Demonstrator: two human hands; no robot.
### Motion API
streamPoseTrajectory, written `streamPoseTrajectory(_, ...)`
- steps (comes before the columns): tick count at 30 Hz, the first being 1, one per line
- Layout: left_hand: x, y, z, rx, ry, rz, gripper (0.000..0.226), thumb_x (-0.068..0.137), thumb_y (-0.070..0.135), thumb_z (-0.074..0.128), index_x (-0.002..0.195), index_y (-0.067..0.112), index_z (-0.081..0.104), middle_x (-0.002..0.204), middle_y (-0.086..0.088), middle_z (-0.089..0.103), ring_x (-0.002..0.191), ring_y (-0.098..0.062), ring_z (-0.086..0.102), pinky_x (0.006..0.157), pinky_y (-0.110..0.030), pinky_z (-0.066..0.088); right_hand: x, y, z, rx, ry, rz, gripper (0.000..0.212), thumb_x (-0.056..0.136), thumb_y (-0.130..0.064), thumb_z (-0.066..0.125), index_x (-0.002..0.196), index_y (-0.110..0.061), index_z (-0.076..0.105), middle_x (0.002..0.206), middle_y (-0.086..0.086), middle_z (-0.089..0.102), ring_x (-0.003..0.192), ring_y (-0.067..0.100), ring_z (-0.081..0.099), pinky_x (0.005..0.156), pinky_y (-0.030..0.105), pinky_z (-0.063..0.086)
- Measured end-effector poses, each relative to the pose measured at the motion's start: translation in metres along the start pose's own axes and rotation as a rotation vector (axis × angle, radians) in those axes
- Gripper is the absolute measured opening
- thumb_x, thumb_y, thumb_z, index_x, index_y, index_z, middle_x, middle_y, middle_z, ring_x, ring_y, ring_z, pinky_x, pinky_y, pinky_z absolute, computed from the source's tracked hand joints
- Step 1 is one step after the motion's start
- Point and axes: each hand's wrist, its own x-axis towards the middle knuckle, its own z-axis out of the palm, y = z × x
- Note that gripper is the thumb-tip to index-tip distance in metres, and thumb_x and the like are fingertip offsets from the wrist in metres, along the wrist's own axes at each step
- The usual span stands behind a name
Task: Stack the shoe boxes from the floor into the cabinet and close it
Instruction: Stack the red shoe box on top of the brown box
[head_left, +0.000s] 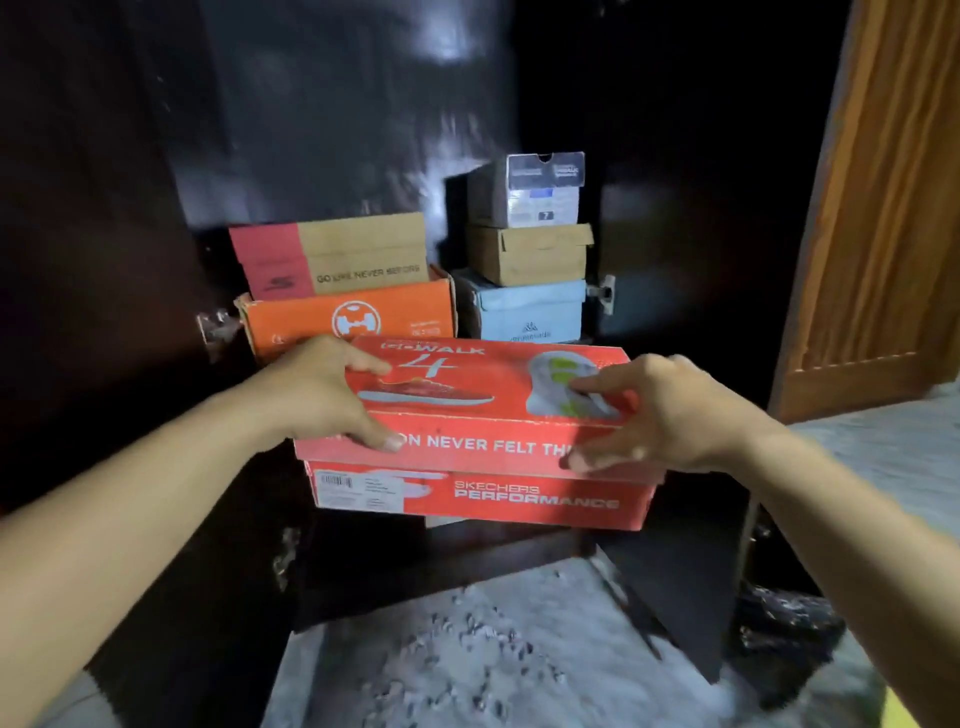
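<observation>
The left hand (317, 392) grips the left end of the red shoe box (483, 415); the right hand (654, 410) grips the right end, fingers spread. The box sits at the open cabinet (130, 208) front, before the stacked boxes (524, 249).

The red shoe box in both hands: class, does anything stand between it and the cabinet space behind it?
Yes. The orange box with a red-and-tan box on it fills the back left, and a stack of blue, brown and grey boxes fills the back right. The red shoe box can only go in front.
</observation>
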Motion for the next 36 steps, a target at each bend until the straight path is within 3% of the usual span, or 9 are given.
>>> streamPoseTrajectory(2,0.012,-0.001,-0.025,-0.034,0.068,-0.012,0.091,0.046,0.02,0.096,0.129,0.025,0.06,0.133,0.003,0.055,0.112,-0.015,0.056,0.09,-0.023,0.043,0.03,-0.018,-0.012,0.003,0.041,-0.045,0.095,0.04,-0.068,0.079,0.128,-0.038,0.058,0.116,-0.007,0.066,0.103,0.017,0.062,0.09,0.033,0.05)
streamPoseTrajectory(6,0.034,-0.001,-0.071,-0.105,0.176,-0.045,0.089,0.049,0.014,0.095,0.13,0.022,0.06,0.125,0.001,0.058,0.103,-0.019,0.062,0.09,-0.028,0.05,0.089,-0.05,-0.037,0.016,0.086,-0.132,0.081,0.052,-0.055,0.086,0.124,-0.025,0.063,0.105,-0.006,0.068,0.097,0.018,0.062,0.088,0.035,0.05)
streamPoseTrajectory(9,0.052,0.001,-0.104,-0.161,0.25,-0.059,0.083,0.054,0.009,0.092,0.13,0.016,0.059,0.099,0.003,0.062,0.082,-0.016,0.066,0.071,-0.026,0.053,0.134,-0.073,-0.057,-0.011,0.151,-0.202,0.069,0.057,-0.051,0.085,0.112,-0.014,0.068,0.093,0.0,0.07,0.091,0.021,0.063,0.085,0.038,0.052)
streamPoseTrajectory(11,0.067,0.005,-0.125,-0.17,0.287,-0.048,0.08,0.058,0.007,0.09,0.131,0.014,0.058,0.099,0.0,0.061,0.075,-0.013,0.064,0.066,-0.025,0.05,0.161,-0.086,-0.072,-0.036,0.185,-0.229,0.067,0.057,-0.051,0.085,0.112,-0.016,0.069,0.102,0.005,0.07,0.096,0.024,0.063,0.086,0.037,0.052)
streamPoseTrajectory(15,0.101,0.01,-0.169,-0.193,0.394,-0.004,0.079,0.058,0.007,0.089,0.13,0.012,0.058,0.109,-0.007,0.063,0.072,-0.013,0.063,0.06,-0.023,0.048,0.209,-0.11,-0.102,-0.025,0.259,-0.246,0.074,0.058,-0.046,0.087,0.125,-0.025,0.064,0.117,0.001,0.066,0.106,0.018,0.059,0.083,0.021,0.04)
streamPoseTrajectory(20,0.161,0.009,-0.215,-0.185,0.455,0.03,0.081,0.057,0.007,0.09,0.131,0.011,0.057,0.112,-0.005,0.062,0.073,-0.015,0.065,0.06,-0.023,0.049,0.28,-0.13,-0.119,-0.014,0.332,-0.261,0.073,0.064,-0.042,0.085,0.13,-0.024,0.059,0.13,0.004,0.061,0.114,0.024,0.058,0.095,0.03,0.045)
streamPoseTrajectory(27,0.244,-0.025,-0.234,-0.166,0.516,0.02,0.085,0.055,0.013,0.092,0.133,0.013,0.057,0.126,-0.012,0.061,0.097,-0.029,0.067,0.088,-0.041,0.055,0.364,-0.151,-0.103,0.011,0.362,-0.231,0.066,0.07,-0.037,0.081,0.131,-0.027,0.058,0.13,0.005,0.059,0.113,0.026,0.058,0.099,0.04,0.048)
streamPoseTrajectory(33,0.289,-0.059,-0.23,-0.03,0.597,0.008,0.079,0.058,0.027,0.092,0.13,0.017,0.061,0.134,-0.008,0.059,0.116,-0.025,0.059,0.105,-0.034,0.045,0.401,-0.162,-0.077,0.072,0.358,-0.2,0.046,0.075,-0.023,0.08,0.12,-0.021,0.067,0.115,0.005,0.067,0.105,0.024,0.062,0.095,0.033,0.049)
streamPoseTrajectory(36,0.302,-0.071,-0.231,0.069,0.659,0.033,0.067,0.066,0.032,0.087,0.127,0.018,0.063,0.132,-0.006,0.061,0.121,-0.024,0.058,0.106,-0.031,0.042,0.416,-0.165,-0.068,0.114,0.383,-0.198,0.045,0.076,-0.027,0.079,0.119,-0.023,0.067,0.107,0.002,0.068,0.103,0.024,0.063,0.095,0.032,0.049)
